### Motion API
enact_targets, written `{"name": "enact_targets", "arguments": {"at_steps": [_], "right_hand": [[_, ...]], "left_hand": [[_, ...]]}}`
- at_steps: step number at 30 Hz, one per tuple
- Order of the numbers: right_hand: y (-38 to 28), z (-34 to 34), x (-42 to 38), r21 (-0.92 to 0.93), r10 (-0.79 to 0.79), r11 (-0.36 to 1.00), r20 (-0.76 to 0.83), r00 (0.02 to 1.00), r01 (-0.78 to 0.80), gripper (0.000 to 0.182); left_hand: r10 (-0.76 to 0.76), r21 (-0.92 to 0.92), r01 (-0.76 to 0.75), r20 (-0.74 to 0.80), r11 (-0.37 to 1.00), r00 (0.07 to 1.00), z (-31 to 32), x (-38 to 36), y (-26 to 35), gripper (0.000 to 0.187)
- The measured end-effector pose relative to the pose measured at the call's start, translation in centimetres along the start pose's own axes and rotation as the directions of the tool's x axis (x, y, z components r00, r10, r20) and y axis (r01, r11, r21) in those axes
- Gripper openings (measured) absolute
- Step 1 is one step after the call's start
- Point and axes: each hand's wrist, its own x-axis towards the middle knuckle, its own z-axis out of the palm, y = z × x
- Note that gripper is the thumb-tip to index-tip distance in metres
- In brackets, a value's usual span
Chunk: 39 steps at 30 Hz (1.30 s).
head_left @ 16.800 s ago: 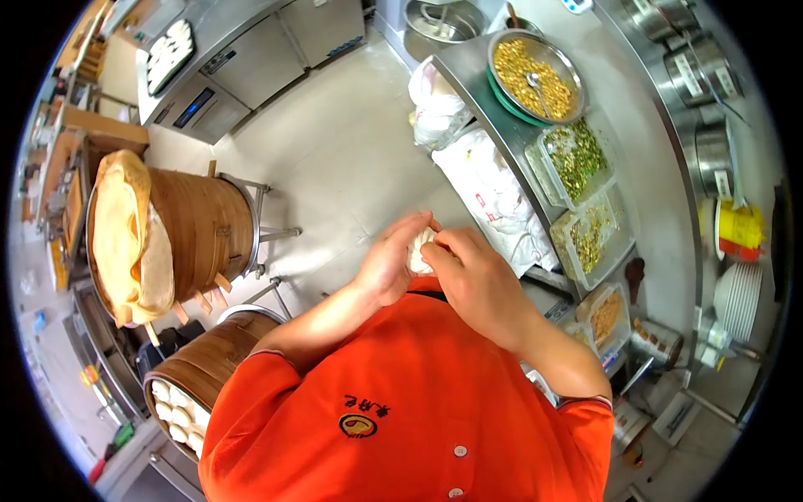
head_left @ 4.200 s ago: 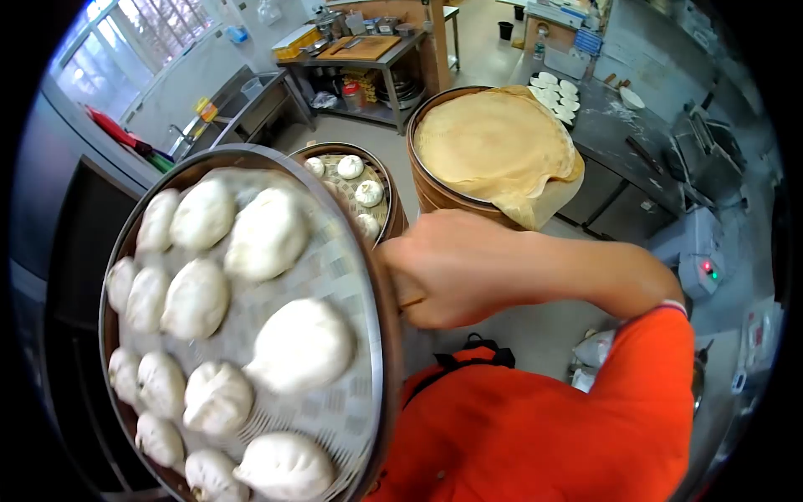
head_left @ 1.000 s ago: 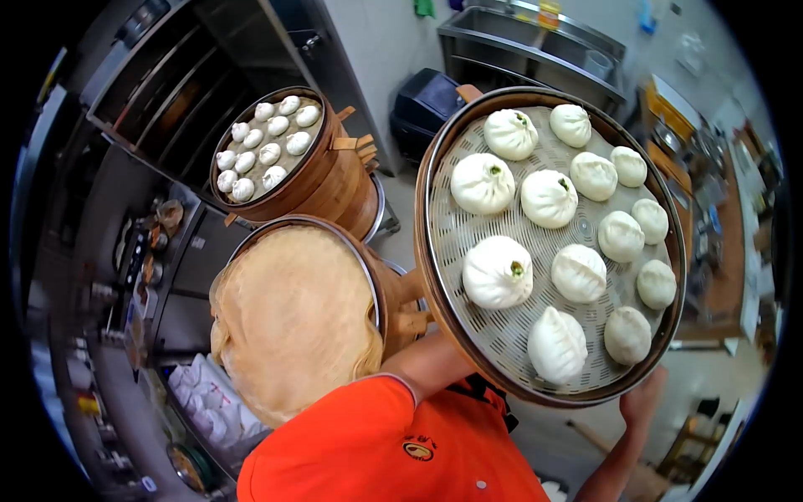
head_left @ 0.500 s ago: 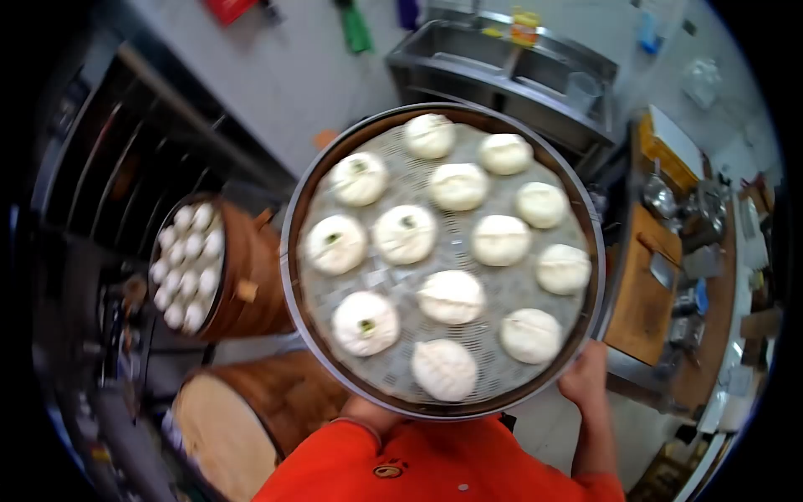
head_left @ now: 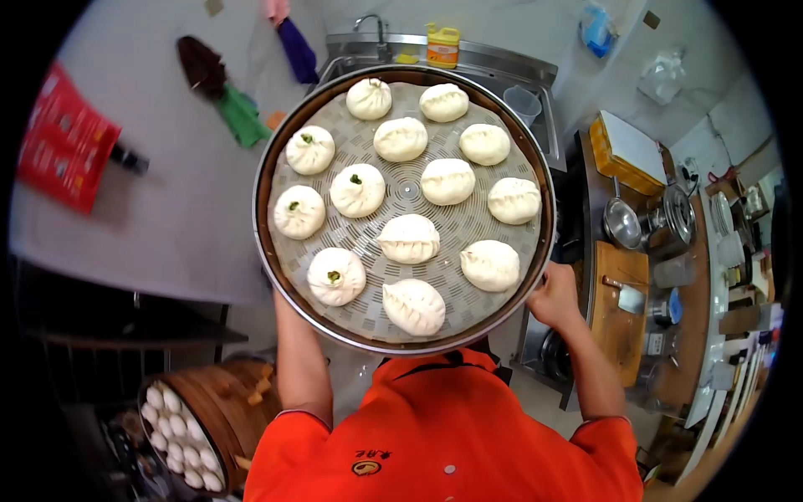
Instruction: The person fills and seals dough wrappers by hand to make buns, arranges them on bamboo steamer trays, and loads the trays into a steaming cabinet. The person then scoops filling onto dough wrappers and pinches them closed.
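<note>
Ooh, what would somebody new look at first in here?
Probably the big round tray of white buns, right in the middle, with the right hand gripping its lower-right edge. Next, maybe the bright orange-red shirt just below it. Then perhaps the wooden steamer at the lower left, holding more buns.

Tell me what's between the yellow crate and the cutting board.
Head view: a metal pan or ladle, its handle toward the yellow crate, its round end beside the cutting board.

A yellow bottle (head_left: pixel 442 46) stands by the sink (head_left: pixel 506 64) and a cleaver (head_left: pixel 631 299) lies on a wooden board (head_left: pixel 613 343).
</note>
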Motion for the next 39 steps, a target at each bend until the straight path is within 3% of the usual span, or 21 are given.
{"name": "enact_targets", "arguments": {"at_steps": [2,3,6,10,12,15,19,20,22,26,28,30,31,32,33,34,35,36,37,38,39], "right_hand": [[3.7,1.1,5.9,-0.102,0.051,0.994,0.011,0.999,-0.049,0.023],[2.8,2.3,2.8,-0.105,0.042,0.994,0.007,0.999,-0.041,0.022],[7.4,4.6,7.2,-0.07,0.035,0.997,0.038,0.999,-0.032,0.022],[17.5,9.7,19.0,-0.125,-0.041,0.991,0.041,0.998,0.046,0.021],[21.3,11.1,22.7,-0.085,0.037,0.996,0.122,0.992,-0.026,0.021],[26.2,13.2,29.6,-0.131,0.109,0.987,0.153,0.982,-0.089,0.023],[28.3,16.5,33.7,-0.071,0.125,0.991,0.143,0.982,-0.116,0.021],[29.3,17.5,34.3,-0.111,0.175,0.981,0.136,0.975,-0.16,0.021],[30.2,19.0,35.7,-0.149,0.199,0.973,0.161,0.967,-0.176,0.022],[29.5,20.3,36.3,-0.199,0.273,0.953,0.246,0.93,-0.227,0.024],[28.6,20.9,36.8,-0.203,0.274,0.955,0.306,0.912,-0.219,0.026],[29.1,21.6,36.0,-0.171,0.237,0.965,0.229,0.944,-0.201,0.03],[29.0,21.4,36.0,-0.287,0.307,0.929,0.251,0.918,-0.232,0.033],[29.6,21.2,36.5,-0.319,0.245,0.937,0.319,0.916,-0.14,0.037],[24.3,18.5,38.3,-0.179,0.332,0.943,0.453,0.827,-0.28,0.041],[26.8,18.1,37.4,-0.018,0.116,0.993,0.362,0.925,-0.118,0.054],[25.6,16.9,36.3,-0.185,0.116,0.98,0.221,0.968,-0.075,0.06],[32.9,16.0,36.2,-0.527,-0.323,0.782,0.113,0.94,0.332,0.057],[37.3,15.6,36.1,-0.503,-0.319,0.815,0.023,0.947,0.287,0.052],[32.3,15.2,35.6,-0.5,-0.259,0.834,0.019,0.966,0.234,0.062],[24.0,13.4,33.1,-0.468,-0.335,0.82,0.073,0.939,0.329,0.07]], "left_hand": [[-0.016,0.067,0.021,-0.077,0.998,0.997,-3.7,6.7,3.0,0.059],[0.01,0.121,0.01,-0.165,0.993,0.986,-6.9,5.6,3.4,0.06],[0.118,0.275,-0.024,-0.33,0.961,0.936,-12.9,7.5,2.5,0.057],[0.031,0.285,0.136,-0.512,0.949,0.859,-17.7,20.9,1.3,0.053],[0.012,0.237,0.156,-0.584,0.959,0.812,-20.4,26.0,-0.1,0.056],[-0.069,0.145,0.195,-0.606,0.97,0.793,-21.1,33.9,-0.3,0.066],[-0.087,0.325,0.401,-0.675,0.856,0.732,-23.2,37.9,0.7,0.084],[-0.075,0.359,0.349,-0.596,0.866,0.8,-24.2,38.4,0.8,0.089],[0.006,0.36,0.282,-0.627,0.889,0.779,-23.2,38.3,1.1,0.091],[0.201,0.491,0.278,-0.716,0.826,0.668,-20.8,33.5,-0.9,0.086],[0.237,0.476,0.308,-0.782,0.823,0.576,-20.5,29.1,-3.6,0.08],[0.204,0.428,0.332,-0.818,0.84,0.538,-21.6,22.5,-7.4,0.07],[0.219,0.489,0.392,-0.799,0.779,0.56,-22.4,18.8,-9.7,0.066],[0.25,0.525,0.442,-0.802,0.727,0.542,-22.9,14.8,-12.4,0.061],[0.383,0.689,0.4,-0.692,0.605,0.612,-22.9,10.8,-16.1,0.056],[0.28,0.516,0.518,-0.839,0.682,0.467,-19.8,8.4,-17.0,0.054],[0.145,0.307,0.568,-0.939,0.763,0.313,-16.5,5.6,-17.6,0.053],[0.185,0.308,0.577,-0.947,0.756,0.263,-16.2,1.7,-19.8,0.049],[0.206,0.304,0.598,-0.952,0.742,0.228,-16.5,-2.2,-23.4,0.046],[0.238,0.28,0.534,-0.96,0.798,0.147,-17.6,-6.6,-26.7,0.046],[0.326,0.306,0.48,-0.944,0.822,0.044,-18.8,-11.1,-30.5,0.043]]}}
